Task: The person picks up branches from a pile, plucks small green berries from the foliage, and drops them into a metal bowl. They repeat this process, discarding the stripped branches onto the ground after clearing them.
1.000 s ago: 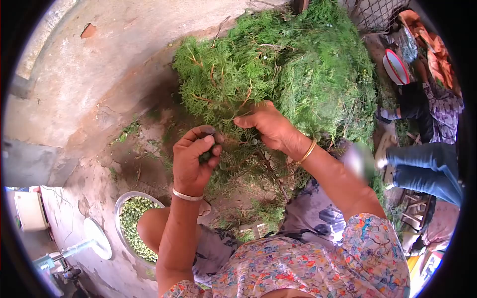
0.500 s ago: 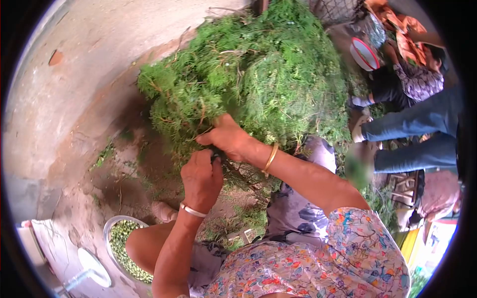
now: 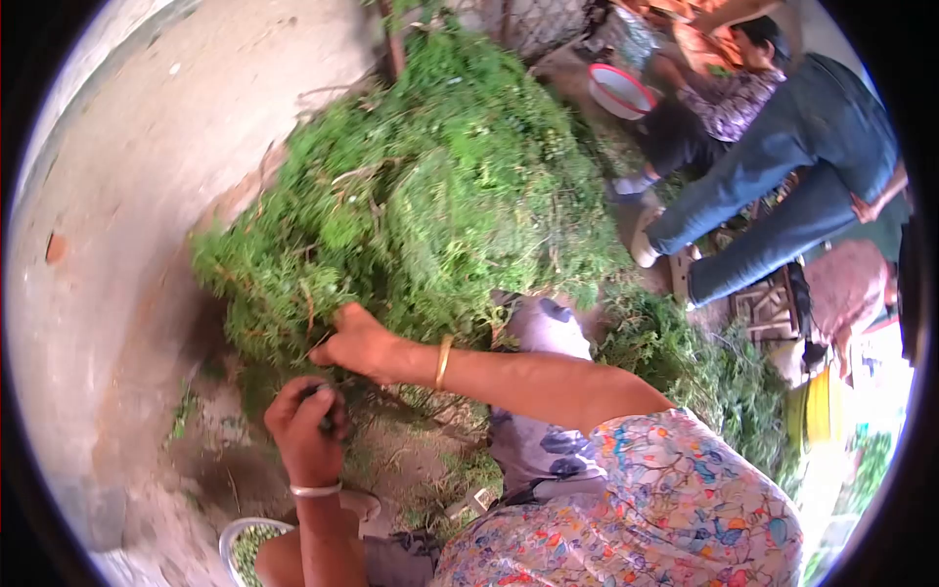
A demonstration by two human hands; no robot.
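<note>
We find the right hand (image 3: 362, 347), with a gold bangle (image 3: 443, 364) at its wrist, closed around a leafy branch (image 3: 308, 303) at the near left edge of a large green pile (image 3: 421, 186). Its fingertips are buried in foliage, so we cannot tell how firm the grip is.

We record the left hand (image 3: 308, 430) just below and apart from it, wearing a pale bracelet (image 3: 315, 490). Its fingers are curled in a narrow grip around small dark pieces (image 3: 325, 397); we can establish neither their number nor their kind.

The pile lies beside a pale wall (image 3: 166, 176). At the lower edge of the view, next to a bare knee (image 3: 278, 561), we note a metal basin (image 3: 226, 541) containing green pieces (image 3: 246, 548).

Beyond the pile, we observe a red-rimmed white bowl (image 3: 621, 93) near a seated person (image 3: 724, 108), and a second person in blue jeans (image 3: 763, 230). Cut greenery (image 3: 719, 391) lies to the right.
</note>
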